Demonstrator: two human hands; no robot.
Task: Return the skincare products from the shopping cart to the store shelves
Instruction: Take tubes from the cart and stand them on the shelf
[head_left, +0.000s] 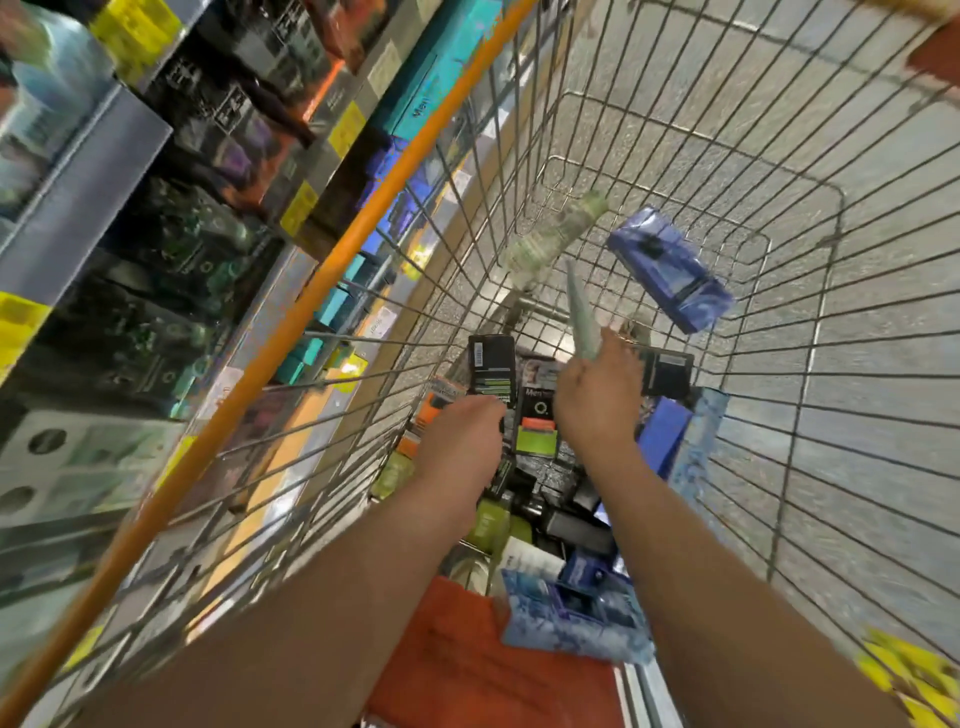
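I see the wire shopping cart (675, 171) with an orange top rail, skincare products heaped at its near end: black boxes with green bands (535, 426), green bottles (483, 525), dark tubes, blue boxes and a pale blue patterned pack (571, 618). Farther up the cart floor lie a pale green-printed bottle (550, 239) and a dark blue box (670, 267), well apart from the heap.

Left hand (462, 436) is down in the heap, fingers curled round a black box with green stripes (491, 369), holding it upright. Right hand (597, 400) grips the lower end of a pale green tube (582, 312), which sticks up and away from the palm.

Store shelves (156, 249) run along the left, just beside the cart: dark boxes, teal boxes, yellow price tags. The cart's wire side stands between the hands and the shelves. Picture is motion-blurred, labels unreadable.
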